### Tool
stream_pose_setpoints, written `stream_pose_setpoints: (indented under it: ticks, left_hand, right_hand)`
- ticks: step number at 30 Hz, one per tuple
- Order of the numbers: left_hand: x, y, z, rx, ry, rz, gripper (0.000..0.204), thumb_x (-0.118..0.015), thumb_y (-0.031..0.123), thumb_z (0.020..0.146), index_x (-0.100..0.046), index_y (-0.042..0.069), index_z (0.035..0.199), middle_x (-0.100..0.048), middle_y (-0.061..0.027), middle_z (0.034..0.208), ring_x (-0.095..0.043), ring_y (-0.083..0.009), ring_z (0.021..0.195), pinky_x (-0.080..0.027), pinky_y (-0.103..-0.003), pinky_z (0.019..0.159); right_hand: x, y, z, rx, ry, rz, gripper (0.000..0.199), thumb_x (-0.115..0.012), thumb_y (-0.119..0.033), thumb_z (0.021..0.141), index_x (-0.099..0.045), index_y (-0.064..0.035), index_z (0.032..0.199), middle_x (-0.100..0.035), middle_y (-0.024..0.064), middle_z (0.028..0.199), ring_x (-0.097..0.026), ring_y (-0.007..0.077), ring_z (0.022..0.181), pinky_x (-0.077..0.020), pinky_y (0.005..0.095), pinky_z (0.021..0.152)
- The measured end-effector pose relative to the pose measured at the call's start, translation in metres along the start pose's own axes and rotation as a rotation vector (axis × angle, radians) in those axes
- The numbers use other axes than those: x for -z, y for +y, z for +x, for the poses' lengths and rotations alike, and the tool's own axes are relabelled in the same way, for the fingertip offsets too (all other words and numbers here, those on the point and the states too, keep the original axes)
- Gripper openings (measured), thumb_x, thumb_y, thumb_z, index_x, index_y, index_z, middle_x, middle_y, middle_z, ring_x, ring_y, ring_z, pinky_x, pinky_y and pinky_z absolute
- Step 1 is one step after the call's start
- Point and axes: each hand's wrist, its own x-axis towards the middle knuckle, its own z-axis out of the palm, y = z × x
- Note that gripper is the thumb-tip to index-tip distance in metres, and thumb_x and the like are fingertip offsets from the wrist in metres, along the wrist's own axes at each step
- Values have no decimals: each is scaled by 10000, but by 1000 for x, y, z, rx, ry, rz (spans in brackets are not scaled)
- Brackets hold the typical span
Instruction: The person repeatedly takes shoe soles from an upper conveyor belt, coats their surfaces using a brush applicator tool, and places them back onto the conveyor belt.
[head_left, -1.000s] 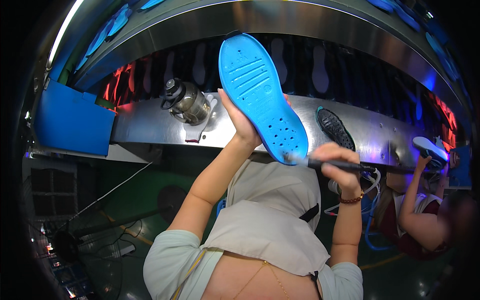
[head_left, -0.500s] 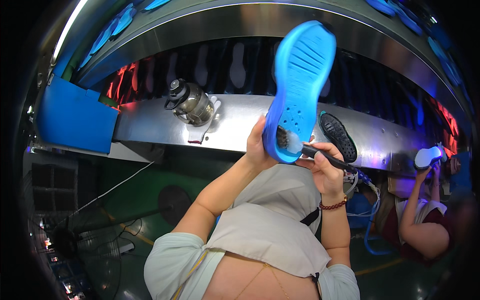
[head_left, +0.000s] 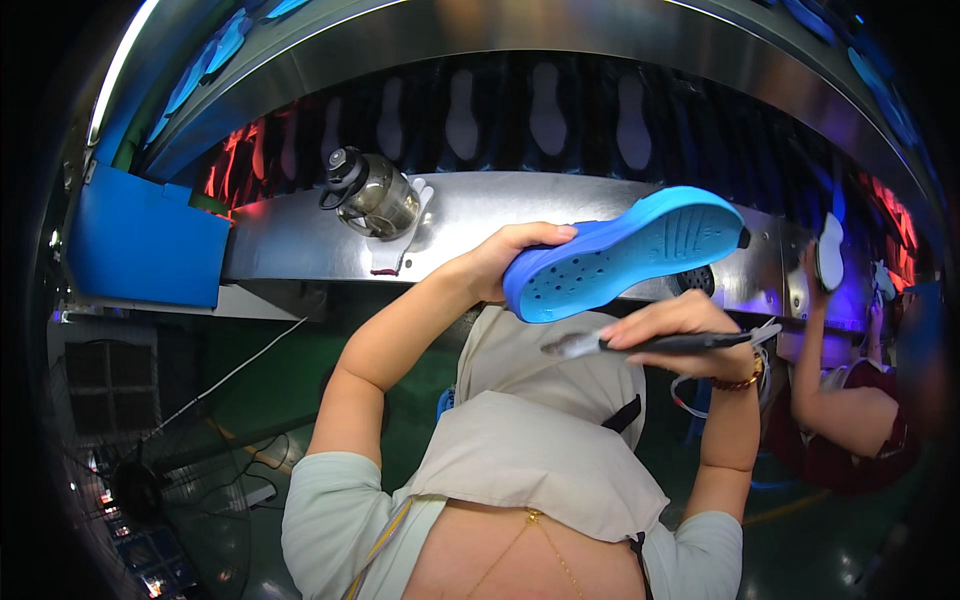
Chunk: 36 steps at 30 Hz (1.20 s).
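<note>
My left hand (head_left: 515,255) is closed on the heel end of a bright blue shoe sole (head_left: 625,250). The sole lies nearly level over the steel bench's front edge, its toe pointing right and its holed, ribbed face toward me. In my right hand (head_left: 685,330) is a black-handled brush (head_left: 573,346) with pale, dark-tipped bristles, slightly blurred. The bristles are apart from the sole, below it. Thin tubes run from the handle's back end past my right wrist. A black sole (head_left: 697,280) on the bench is mostly hidden behind the blue one.
A dark-lidded water bottle (head_left: 380,200) stands on a pale glove (head_left: 390,256) on the steel bench (head_left: 290,235). A blue box (head_left: 150,240) is at the left. Soles line the dark conveyor (head_left: 505,130) behind. At right a co-worker's hand (head_left: 814,270) holds a white sole (head_left: 831,255).
The blue sole has turned from upright to nearly level, toe to the right. The brush has come off its heel and moved down, and my right hand has shifted right.
</note>
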Motion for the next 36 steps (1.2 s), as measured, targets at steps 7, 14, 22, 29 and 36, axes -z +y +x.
stream_pose_setpoints:
  ticks: [7, 14, 22, 29, 36]
  left_hand:
    - [5, -3, -2, 119, 36, 286, 608, -508, 386, 789, -427, -19, 1236, -523, -185, 1141, -547, -227, 982, -434, -329, 851]
    - [14, -7, -15, 58, 100, 204, 620, -503, 390, 787, -421, -35, 1231, -528, -199, 1128, -553, -251, 970, -446, -354, 838]
    - [29, 5, -32, -82, 132, 158, 557, -472, 393, 813, -480, -35, 1170, -528, -194, 1137, -559, -247, 966, -456, -335, 836]
    - [42, -30, 11, -460, -112, -579, 858, -181, 709, 788, -340, 35, 1294, -435, -178, 1253, -467, -276, 1116, -360, -418, 960]
    - [15, -58, 55, -379, 78, -376, 877, -102, 724, 773, -328, 52, 1289, -458, -212, 1194, -476, -320, 1094, -398, -472, 917]
  right_hand:
    - [17, -13, 2, -111, -168, -235, 200, -664, 16, 688, -629, 17, 885, -638, 150, 941, -617, 253, 912, -491, 322, 794]
    - [16, 7, -8, -73, -11, -140, 217, -660, 19, 690, -624, 22, 904, -638, 147, 936, -619, 253, 904, -487, 325, 800]
    - [14, 18, -20, -99, 203, -95, 202, -648, 29, 703, -632, 4, 903, -637, 139, 950, -610, 224, 930, -476, 299, 830]
    - [-11, 1, -6, 0, 491, -71, 214, -650, 28, 662, -640, 22, 875, -643, 153, 889, -633, 215, 804, -489, 258, 714]
    - [-23, 40, 14, -330, 682, -23, 182, -644, -52, 735, -634, 28, 899, -644, 65, 748, -585, 69, 678, -467, 202, 601]
